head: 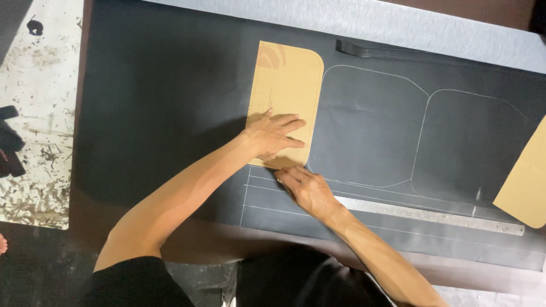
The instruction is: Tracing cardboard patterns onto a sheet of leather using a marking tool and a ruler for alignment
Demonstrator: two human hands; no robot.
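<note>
right hand (307, 190) tracing, left hand (273, 135) flat on template (287, 85)

Grey work table (398, 23) across the frame, bare strip along its top edge, wide black sheet (165, 102) spread flat over most of it, paint-spattered white floor (40, 113) at far left, dark objects (8, 142) at the left edge.

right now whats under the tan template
The tan template lies on the black sheet, pressed flat by the left hand. Any traced line beneath it is covered.
</note>
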